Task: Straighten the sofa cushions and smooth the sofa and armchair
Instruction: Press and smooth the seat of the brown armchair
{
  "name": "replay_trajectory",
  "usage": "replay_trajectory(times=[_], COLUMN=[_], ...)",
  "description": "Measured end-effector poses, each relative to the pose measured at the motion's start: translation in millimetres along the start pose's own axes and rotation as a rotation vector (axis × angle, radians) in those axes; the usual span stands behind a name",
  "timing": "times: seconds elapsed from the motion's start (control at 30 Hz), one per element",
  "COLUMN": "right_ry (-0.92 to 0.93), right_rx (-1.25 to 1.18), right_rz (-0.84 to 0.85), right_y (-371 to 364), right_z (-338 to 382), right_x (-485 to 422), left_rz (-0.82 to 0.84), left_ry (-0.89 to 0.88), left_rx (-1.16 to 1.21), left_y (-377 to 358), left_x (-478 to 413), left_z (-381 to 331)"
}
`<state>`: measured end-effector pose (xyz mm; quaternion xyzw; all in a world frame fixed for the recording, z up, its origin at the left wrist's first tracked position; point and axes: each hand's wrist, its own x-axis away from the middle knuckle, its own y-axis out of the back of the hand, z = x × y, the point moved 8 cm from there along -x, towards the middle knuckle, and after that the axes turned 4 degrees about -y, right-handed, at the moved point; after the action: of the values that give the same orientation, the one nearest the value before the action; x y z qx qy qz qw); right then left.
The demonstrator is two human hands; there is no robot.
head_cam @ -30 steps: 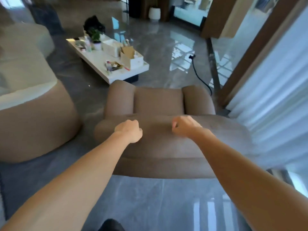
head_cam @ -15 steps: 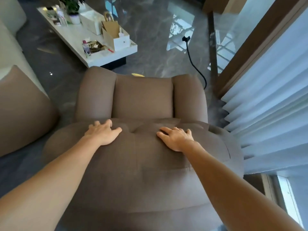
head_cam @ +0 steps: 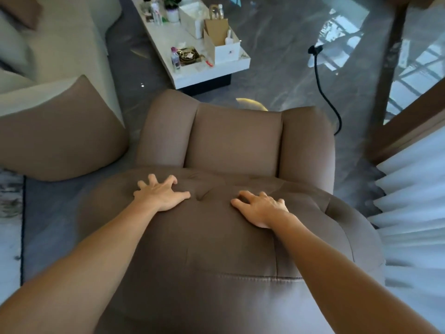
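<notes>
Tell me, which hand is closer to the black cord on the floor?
Right. The right hand lies on the armchair on the black cord's side; the left hand lies farther away.

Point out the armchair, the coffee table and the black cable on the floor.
armchair [head_cam: 231, 145], head view, middle of the seat cushion.
coffee table [head_cam: 204, 74], head view, bare near edge of the white top.
black cable [head_cam: 323, 92], head view, mid-run along the dark floor.

I'm looking down over the brown armchair from behind its puffy, creased backrest, seat at 12 o'clock, with the beige-and-brown sofa at 10 o'clock.
</notes>
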<state>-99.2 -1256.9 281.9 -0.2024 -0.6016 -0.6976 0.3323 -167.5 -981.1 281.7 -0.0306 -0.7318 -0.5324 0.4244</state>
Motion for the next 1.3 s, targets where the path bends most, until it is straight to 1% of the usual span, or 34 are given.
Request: replay_trajectory(times=[0.13,0.3,0.43,0.6,0.7,0.77,0.97,1.07,1.3], right_ry=[0.077,0.168,0.162,0.145,0.154,0.165,0.144,0.140,0.133], right_rx=[0.075,0.220,0.256,0.323,0.332,0.341,0.362,0.366,0.354], right_rz=[0.018,0.018,0.008,-0.083,-0.136,-0.159,-0.233,-0.248,-0.258], right_y=[16,34,39,57,61,59,53,46,30], right_z=[-34,-121,-136,-170,-179,-184,-207,-219,-228], right_x=[1,16,14,28,49,62,78,83,93], left_rz=[-0.007,-0.055,-0.083,-0.109,-0.111,-0.111,-0.078,-0.065,-0.097], left_ry=[0.092,0.178,0.239,0.241,0.179,0.152,0.181,0.177,0.222], left_rx=[0.108,0.235,0.274,0.343,0.378,0.398,0.428,0.415,0.396], left_y=[-23,-87,-104,-118,-121,-127,-156,-170,-186], left_x=[26,79,90,111,127,139,169,182,194], left_z=[-28,-91,-108,-153,-172,-177,-166,-168,-165])
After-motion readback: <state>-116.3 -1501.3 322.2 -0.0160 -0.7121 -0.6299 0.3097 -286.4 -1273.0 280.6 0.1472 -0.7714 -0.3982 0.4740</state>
